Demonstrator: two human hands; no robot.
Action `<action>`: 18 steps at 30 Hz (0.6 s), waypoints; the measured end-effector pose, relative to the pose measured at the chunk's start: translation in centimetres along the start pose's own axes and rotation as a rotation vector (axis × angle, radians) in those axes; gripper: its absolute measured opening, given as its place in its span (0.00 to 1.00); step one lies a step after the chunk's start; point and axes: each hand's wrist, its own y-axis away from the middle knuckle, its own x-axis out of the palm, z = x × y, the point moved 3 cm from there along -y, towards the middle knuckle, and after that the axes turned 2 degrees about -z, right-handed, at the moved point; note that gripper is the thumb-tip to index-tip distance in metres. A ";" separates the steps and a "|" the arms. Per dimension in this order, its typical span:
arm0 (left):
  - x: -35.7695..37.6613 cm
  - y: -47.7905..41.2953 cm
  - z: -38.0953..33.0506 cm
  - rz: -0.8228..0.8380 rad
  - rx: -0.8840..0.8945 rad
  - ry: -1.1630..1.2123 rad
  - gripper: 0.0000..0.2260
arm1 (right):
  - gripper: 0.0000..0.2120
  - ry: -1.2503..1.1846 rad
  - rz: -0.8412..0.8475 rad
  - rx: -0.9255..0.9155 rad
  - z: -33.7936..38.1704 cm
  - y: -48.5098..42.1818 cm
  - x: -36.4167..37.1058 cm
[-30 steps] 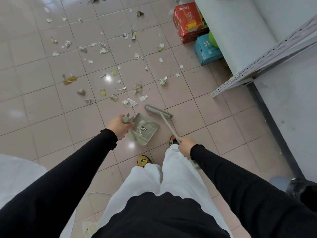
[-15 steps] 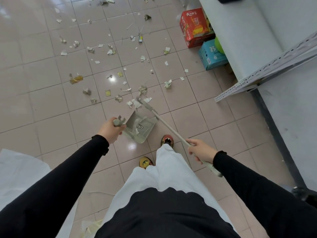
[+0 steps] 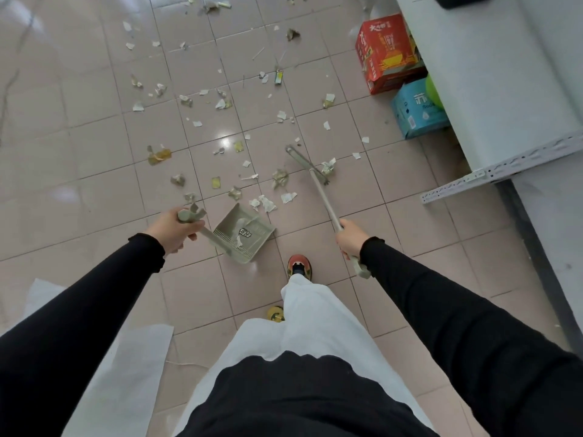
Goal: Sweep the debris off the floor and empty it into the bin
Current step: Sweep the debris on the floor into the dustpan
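**broom set out beyond the scraps, pan waiting**

from where i stand, the left grip (image 3: 175, 230) is curled round the top of the dustpan (image 3: 243, 236) handle, and the right grip (image 3: 350, 236) is wrapped round the broom (image 3: 326, 200) shaft near its upper end. neither has a finger free.

the pan sits just ahead of the person's shoe (image 3: 299, 266), its mouth facing away from them, with a few scraps already inside. whether its lip is flat on the tiles i can't tell.

the broom head (image 3: 304, 164) lies further out and to the right of the pan. its long axis runs slantwise, far-left to near-right. the nearest debris (image 3: 263, 203) lies between head and pan mouth, just off the lip. so a pull back and leftward, toward the left grip, looks like the stroke that would land it. one crumpled bit sits just beside the head on the outer side and may get missed.

the floor (image 3: 79, 121) is glossy pale tile and paper should slide easily. most of the litter is well beyond the head, scattered wide. a red box (image 3: 386, 53) and a blue box (image 3: 418, 110) stand against a white unit on the right, near a metal rail (image 3: 504, 167). no bin is in sight, so i'd say emptying is a long way off.
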 end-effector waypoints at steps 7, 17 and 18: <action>-2.7 -3.2 -3.1 0.084 0.024 -0.074 0.02 | 0.18 0.296 0.066 -0.003 4.0 -2.7 2.6; -4.7 -3.4 -2.0 0.162 0.098 -0.118 0.10 | 0.25 0.261 -0.040 0.065 -2.7 7.0 4.0; -5.1 -3.3 -1.8 0.165 0.111 -0.115 0.10 | 0.24 0.209 -0.066 0.080 -2.2 6.8 5.1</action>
